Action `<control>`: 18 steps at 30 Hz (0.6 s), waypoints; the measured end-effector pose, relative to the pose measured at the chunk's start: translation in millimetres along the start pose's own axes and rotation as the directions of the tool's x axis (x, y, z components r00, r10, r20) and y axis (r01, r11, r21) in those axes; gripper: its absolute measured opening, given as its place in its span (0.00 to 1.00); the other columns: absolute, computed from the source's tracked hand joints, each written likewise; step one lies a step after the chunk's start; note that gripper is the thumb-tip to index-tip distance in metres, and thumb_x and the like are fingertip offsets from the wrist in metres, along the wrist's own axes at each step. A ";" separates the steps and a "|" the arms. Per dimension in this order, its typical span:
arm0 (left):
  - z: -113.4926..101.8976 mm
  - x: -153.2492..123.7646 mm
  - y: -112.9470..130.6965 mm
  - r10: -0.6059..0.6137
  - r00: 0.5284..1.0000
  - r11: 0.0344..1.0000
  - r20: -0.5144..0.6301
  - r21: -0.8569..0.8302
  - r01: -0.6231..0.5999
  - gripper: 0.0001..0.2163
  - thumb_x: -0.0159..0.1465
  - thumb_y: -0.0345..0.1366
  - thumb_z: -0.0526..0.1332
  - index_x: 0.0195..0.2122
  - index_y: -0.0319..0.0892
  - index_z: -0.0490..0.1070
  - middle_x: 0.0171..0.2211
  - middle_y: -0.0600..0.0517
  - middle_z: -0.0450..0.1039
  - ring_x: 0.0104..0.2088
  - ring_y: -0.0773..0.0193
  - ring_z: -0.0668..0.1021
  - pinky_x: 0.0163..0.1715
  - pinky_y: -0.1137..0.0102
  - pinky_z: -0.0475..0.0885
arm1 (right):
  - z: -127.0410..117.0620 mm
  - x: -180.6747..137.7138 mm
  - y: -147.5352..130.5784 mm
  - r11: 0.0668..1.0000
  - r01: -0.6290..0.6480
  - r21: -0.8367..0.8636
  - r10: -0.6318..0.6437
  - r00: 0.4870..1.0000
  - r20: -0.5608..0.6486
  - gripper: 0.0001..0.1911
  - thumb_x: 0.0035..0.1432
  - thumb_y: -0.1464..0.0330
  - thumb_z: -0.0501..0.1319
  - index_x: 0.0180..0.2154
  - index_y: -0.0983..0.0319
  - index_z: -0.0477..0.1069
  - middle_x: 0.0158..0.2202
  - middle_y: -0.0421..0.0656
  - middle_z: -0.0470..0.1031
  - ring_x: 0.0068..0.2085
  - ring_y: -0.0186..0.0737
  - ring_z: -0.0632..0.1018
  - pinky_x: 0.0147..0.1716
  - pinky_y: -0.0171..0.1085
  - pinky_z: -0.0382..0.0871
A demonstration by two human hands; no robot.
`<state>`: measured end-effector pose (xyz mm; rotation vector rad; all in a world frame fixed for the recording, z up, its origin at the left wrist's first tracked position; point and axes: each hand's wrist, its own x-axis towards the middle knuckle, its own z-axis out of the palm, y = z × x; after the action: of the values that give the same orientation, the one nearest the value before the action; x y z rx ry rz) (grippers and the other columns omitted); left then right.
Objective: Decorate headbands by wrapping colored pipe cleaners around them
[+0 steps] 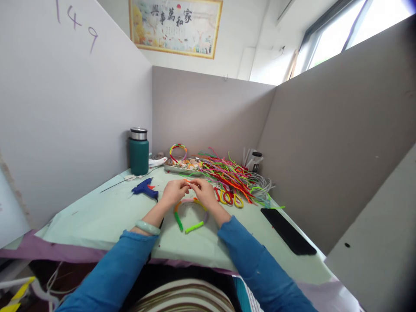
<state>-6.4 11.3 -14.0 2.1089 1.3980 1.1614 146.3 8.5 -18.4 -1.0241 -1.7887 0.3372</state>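
Note:
My left hand [175, 191] and my right hand [203, 191] meet above the table, fingertips pinched together. A small bit of orange pipe cleaner [186, 180] shows between them, mostly covered by the fingers. Just below the hands lies a headband [194, 227] wrapped in green, orange, pink and purple fuzzy pipe cleaner, its open ends toward me. To the left of my left hand rests a blue glue gun [145, 188]. Scissors with red and yellow handles [238, 200] lie beside my right hand, partly under a heap of colourful pipe cleaners [227, 173].
A tray [182, 169] of small pieces stands at the back, with a second wrapped headband [178, 152] on it. A green bottle [139, 151] stands at the back left. At right lie a black phone-like slab [287, 231] and grey wires [264, 184]. Grey partitions [208, 108] enclose the table.

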 end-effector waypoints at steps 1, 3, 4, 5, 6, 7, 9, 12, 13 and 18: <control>-0.2 -1.1 0.9 0.040 0.999 0.995 -0.015 0.087 -0.038 0.09 0.56 0.36 0.56 0.27 0.42 0.74 0.25 0.52 0.76 0.25 0.66 0.75 0.28 0.74 0.65 | 0.1 -0.7 0.9 0.995 0.047 -0.093 -0.046 0.999 0.013 0.07 0.55 0.69 0.57 0.32 0.59 0.74 0.33 0.42 0.74 0.36 0.37 0.72 0.37 0.35 0.63; 0.3 -2.5 1.7 0.085 0.996 0.977 -0.035 0.200 -0.077 0.09 0.56 0.35 0.55 0.27 0.43 0.75 0.26 0.52 0.77 0.27 0.66 0.76 0.29 0.74 0.65 | 0.7 -2.2 2.5 0.969 0.095 -0.229 -0.087 0.995 0.047 0.08 0.56 0.69 0.56 0.31 0.60 0.74 0.32 0.43 0.73 0.36 0.38 0.72 0.37 0.35 0.62; 0.8 -2.6 1.4 0.087 0.995 0.973 -0.039 0.219 -0.077 0.09 0.56 0.35 0.55 0.27 0.43 0.75 0.26 0.52 0.77 0.28 0.65 0.76 0.30 0.74 0.65 | 1.0 -2.8 3.0 0.957 0.104 -0.271 -0.092 0.994 0.055 0.08 0.57 0.70 0.55 0.31 0.60 0.73 0.32 0.43 0.73 0.36 0.38 0.72 0.36 0.35 0.61; 1.4 -2.3 0.7 0.081 0.996 0.974 -0.037 0.216 -0.071 0.09 0.56 0.34 0.55 0.27 0.43 0.75 0.26 0.52 0.77 0.28 0.66 0.76 0.30 0.74 0.65 | 1.2 -3.1 3.4 0.949 0.105 -0.298 -0.093 0.994 0.056 0.08 0.57 0.70 0.55 0.31 0.60 0.73 0.32 0.43 0.73 0.35 0.38 0.72 0.35 0.35 0.61; 2.0 -1.7 -0.4 0.071 0.997 0.979 -0.030 0.196 -0.064 0.09 0.57 0.34 0.55 0.28 0.43 0.75 0.27 0.52 0.77 0.27 0.66 0.76 0.30 0.74 0.65 | 1.3 -3.2 3.8 0.944 0.101 -0.314 -0.090 0.995 0.051 0.08 0.57 0.70 0.55 0.31 0.60 0.73 0.32 0.43 0.74 0.35 0.38 0.72 0.34 0.35 0.60; 2.6 -0.9 -1.5 0.061 0.998 0.985 -0.019 0.161 -0.058 0.09 0.57 0.34 0.55 0.29 0.43 0.74 0.28 0.52 0.77 0.27 0.66 0.76 0.30 0.74 0.66 | 1.4 -3.1 4.0 0.943 0.093 -0.318 -0.083 0.996 0.045 0.08 0.57 0.70 0.55 0.31 0.61 0.72 0.32 0.43 0.74 0.35 0.38 0.72 0.34 0.35 0.60; 3.4 0.3 -3.3 0.050 0.999 0.996 0.012 0.067 -0.051 0.08 0.56 0.34 0.54 0.31 0.42 0.74 0.30 0.52 0.78 0.26 0.67 0.77 0.30 0.74 0.67 | 1.4 -2.5 4.4 0.953 0.064 -0.297 -0.058 0.998 0.029 0.07 0.56 0.71 0.55 0.31 0.61 0.72 0.31 0.43 0.74 0.34 0.38 0.72 0.33 0.34 0.60; 4.2 0.2 -2.8 0.049 0.998 0.997 0.050 -0.061 -0.046 0.07 0.56 0.32 0.54 0.32 0.42 0.71 0.30 0.52 0.78 0.25 0.67 0.77 0.29 0.74 0.69 | 2.5 -1.6 3.9 0.971 0.013 -0.238 -0.012 1.000 0.005 0.07 0.55 0.71 0.55 0.29 0.62 0.71 0.29 0.42 0.74 0.32 0.37 0.72 0.31 0.34 0.60; 4.5 -0.2 -1.8 0.041 0.998 0.995 0.053 -0.097 -0.035 0.07 0.55 0.31 0.54 0.32 0.41 0.70 0.28 0.52 0.77 0.25 0.66 0.77 0.28 0.74 0.69 | 3.4 -1.4 3.5 0.977 -0.006 -0.215 0.005 1.000 -0.007 0.07 0.55 0.70 0.55 0.29 0.62 0.71 0.28 0.42 0.74 0.31 0.37 0.72 0.31 0.34 0.59; 8.4 0.7 3.7 -0.128 0.990 0.908 0.063 -0.395 0.142 0.08 0.53 0.30 0.56 0.35 0.39 0.67 0.24 0.51 0.76 0.23 0.65 0.77 0.26 0.72 0.71 | 10.3 0.3 1.9 0.988 -0.150 0.040 0.153 0.985 -0.084 0.07 0.52 0.68 0.55 0.27 0.62 0.71 0.24 0.39 0.72 0.27 0.35 0.70 0.29 0.33 0.61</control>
<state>2.5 11.4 -16.3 1.7115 1.1524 1.2255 138.3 12.1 -24.1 -1.1368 -1.6263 0.4088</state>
